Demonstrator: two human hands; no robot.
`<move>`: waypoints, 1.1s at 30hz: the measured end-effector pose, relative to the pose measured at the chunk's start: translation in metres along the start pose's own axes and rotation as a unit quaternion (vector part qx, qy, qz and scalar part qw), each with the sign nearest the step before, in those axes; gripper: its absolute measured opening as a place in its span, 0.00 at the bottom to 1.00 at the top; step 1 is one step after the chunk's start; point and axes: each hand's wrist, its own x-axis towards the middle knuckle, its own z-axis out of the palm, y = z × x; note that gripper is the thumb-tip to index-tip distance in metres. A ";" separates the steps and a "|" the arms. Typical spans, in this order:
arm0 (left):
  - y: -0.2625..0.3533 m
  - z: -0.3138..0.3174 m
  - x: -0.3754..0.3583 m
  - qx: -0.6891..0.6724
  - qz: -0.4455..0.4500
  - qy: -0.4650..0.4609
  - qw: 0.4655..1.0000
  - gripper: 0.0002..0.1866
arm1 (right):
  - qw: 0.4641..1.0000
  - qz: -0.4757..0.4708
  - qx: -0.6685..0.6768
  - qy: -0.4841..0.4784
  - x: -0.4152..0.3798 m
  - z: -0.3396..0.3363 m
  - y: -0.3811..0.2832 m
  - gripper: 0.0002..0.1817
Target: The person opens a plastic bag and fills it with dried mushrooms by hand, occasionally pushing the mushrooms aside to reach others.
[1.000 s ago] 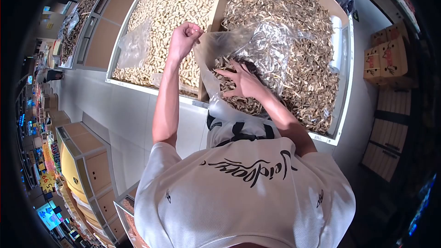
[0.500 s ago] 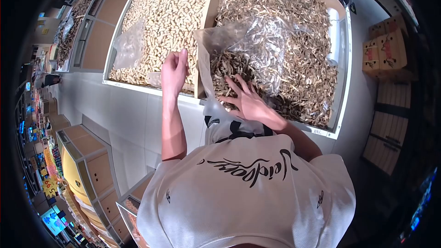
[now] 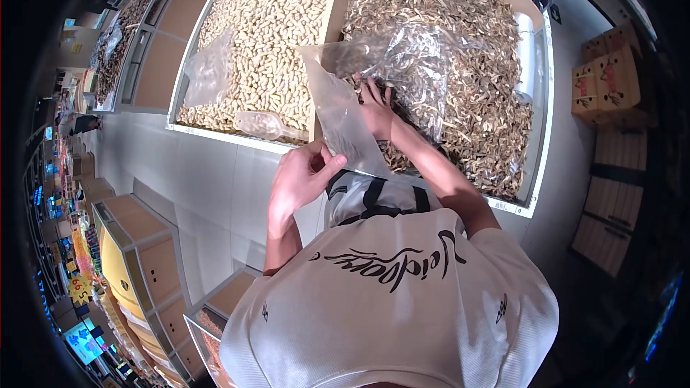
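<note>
A clear plastic bag (image 3: 413,65) lies open over a bin of dried brown strips (image 3: 489,108), with some strips inside it. My left hand (image 3: 300,176) is down near my chest and pinches the bag's near edge between thumb and fingers. My right hand (image 3: 375,109) reaches into the bag's mouth. Its fingertips are buried among the strips behind the plastic, so its grip is hidden.
Left of a wooden divider (image 3: 332,21) is a bin of peanuts in shells (image 3: 266,29). A clear plastic scoop (image 3: 262,126) and a loose bag (image 3: 208,72) lie on them. A roll of bags (image 3: 527,57) sits at the right rim. Cardboard boxes (image 3: 611,82) stand further right, an aisle at left.
My left hand dropped from the bag's top over the peanuts, came back toward my chest, and took the bag's near edge. My right hand pushed deeper into the bag.
</note>
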 end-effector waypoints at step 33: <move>0.003 0.036 0.011 0.056 0.160 0.266 0.949 0.15 | 0.989 -0.113 -0.081 0.054 -0.048 0.015 -0.029 0.35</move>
